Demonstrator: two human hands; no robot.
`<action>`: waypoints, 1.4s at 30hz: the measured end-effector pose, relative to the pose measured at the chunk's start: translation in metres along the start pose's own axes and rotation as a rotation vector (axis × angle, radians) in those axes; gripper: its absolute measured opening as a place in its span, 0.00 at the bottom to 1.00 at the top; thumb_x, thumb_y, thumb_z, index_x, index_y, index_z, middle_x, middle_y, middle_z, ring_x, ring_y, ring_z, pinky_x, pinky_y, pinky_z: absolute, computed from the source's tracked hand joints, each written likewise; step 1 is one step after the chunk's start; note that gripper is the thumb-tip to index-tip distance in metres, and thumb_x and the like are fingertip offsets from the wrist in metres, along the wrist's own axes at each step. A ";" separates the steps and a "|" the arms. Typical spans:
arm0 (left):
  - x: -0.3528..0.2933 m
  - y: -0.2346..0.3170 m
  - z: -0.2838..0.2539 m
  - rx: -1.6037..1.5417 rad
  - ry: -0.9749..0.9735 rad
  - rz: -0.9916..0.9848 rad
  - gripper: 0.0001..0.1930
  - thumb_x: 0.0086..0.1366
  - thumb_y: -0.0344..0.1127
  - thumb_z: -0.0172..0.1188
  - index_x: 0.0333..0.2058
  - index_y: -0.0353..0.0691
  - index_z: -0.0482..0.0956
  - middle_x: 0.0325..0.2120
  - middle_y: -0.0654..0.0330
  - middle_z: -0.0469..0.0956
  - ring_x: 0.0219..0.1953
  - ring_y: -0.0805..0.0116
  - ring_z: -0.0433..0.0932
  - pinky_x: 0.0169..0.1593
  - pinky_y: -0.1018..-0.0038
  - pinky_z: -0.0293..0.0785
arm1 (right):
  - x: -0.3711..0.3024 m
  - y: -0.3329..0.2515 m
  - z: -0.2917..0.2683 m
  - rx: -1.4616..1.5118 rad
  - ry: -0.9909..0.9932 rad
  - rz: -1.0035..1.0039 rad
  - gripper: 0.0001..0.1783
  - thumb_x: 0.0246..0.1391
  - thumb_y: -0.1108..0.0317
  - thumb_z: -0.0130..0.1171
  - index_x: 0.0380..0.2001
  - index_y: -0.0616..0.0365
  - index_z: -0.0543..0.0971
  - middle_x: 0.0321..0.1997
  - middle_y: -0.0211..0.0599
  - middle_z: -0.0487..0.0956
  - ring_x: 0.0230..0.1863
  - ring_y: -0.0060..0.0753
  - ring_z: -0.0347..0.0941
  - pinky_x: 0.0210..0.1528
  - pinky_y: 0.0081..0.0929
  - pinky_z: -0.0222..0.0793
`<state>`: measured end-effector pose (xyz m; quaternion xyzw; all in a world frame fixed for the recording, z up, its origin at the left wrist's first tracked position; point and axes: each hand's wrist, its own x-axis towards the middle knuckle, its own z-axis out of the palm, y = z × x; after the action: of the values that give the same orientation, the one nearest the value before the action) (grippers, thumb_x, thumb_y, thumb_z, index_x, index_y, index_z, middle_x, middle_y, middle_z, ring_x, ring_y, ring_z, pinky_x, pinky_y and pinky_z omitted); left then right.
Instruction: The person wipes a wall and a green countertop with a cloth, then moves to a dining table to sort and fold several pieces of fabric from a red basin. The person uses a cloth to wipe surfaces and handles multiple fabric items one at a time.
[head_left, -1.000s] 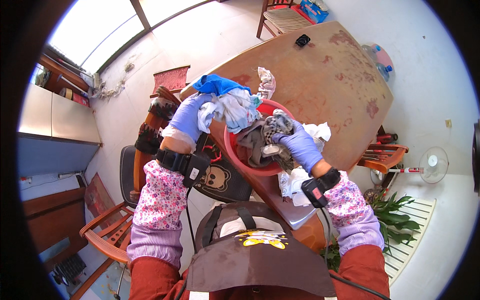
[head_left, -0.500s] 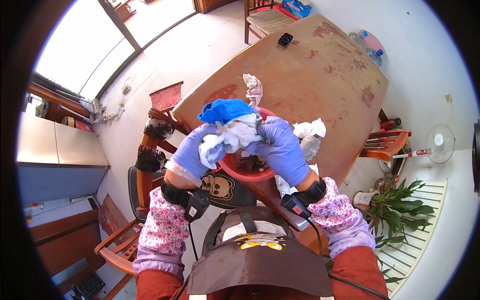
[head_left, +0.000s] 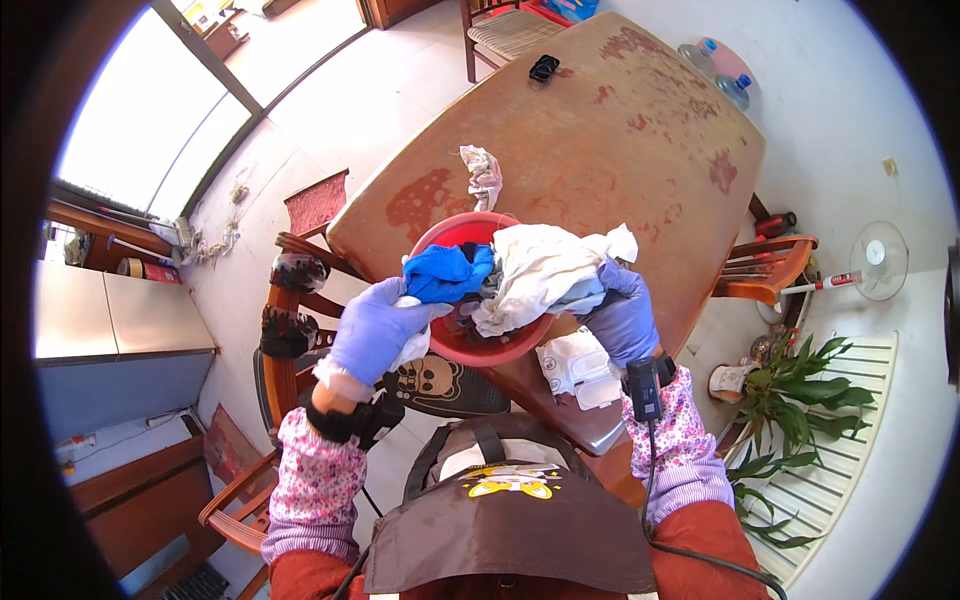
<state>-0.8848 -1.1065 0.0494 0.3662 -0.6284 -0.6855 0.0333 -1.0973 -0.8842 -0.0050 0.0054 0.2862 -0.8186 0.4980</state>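
My left hand, in a purple glove, is closed on a blue cloth, with a bit of white cloth also showing under its fingers. My right hand, gloved alike, grips a crumpled white cloth that spreads toward the blue one. Both cloths are over a red basin at the near edge of the table. Greyish cloth shows between them, and the basin's dark contents are mostly covered. Beyond the basin lies a twisted pale pink-and-white cloth.
A white soft pack lies near my right wrist. The worn brown table carries a small black object at its far side. Wooden chairs stand around it. A potted plant and a fan are at the right.
My hands have moved apart. My right hand has let go of the bunched cloths and now holds a large white cloth. The white and grey cloths right of the basin no longer lie there.
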 end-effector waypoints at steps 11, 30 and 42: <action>0.015 0.013 0.021 1.149 -0.101 0.086 0.28 0.60 0.51 0.60 0.55 0.43 0.71 0.28 0.49 0.81 0.32 0.49 0.82 0.33 0.58 0.75 | 0.020 0.007 0.035 -1.685 0.155 -0.070 0.16 0.57 0.65 0.63 0.44 0.64 0.75 0.41 0.38 0.80 0.39 0.30 0.78 0.44 0.26 0.75; -0.002 -0.021 -0.048 -0.334 0.217 0.130 0.14 0.69 0.39 0.57 0.46 0.35 0.78 0.19 0.66 0.73 0.16 0.76 0.72 0.20 0.80 0.69 | 0.066 0.000 0.022 -1.512 -0.356 -0.343 0.16 0.56 0.68 0.65 0.48 0.58 0.80 0.44 0.39 0.81 0.48 0.30 0.77 0.52 0.28 0.73; -0.012 -0.089 -0.055 -0.377 0.345 -0.081 0.16 0.64 0.45 0.64 0.43 0.39 0.77 0.27 0.62 0.79 0.19 0.73 0.76 0.21 0.76 0.75 | 0.275 -0.005 -0.056 -2.464 -1.056 -0.211 0.19 0.44 0.65 0.68 0.44 0.45 0.83 0.61 0.39 0.71 0.61 0.46 0.68 0.55 0.38 0.70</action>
<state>-0.8095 -1.1286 -0.0207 0.4899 -0.4593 -0.7188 0.1800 -1.2558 -1.0795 -0.1299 -0.7786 0.6050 0.0317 0.1634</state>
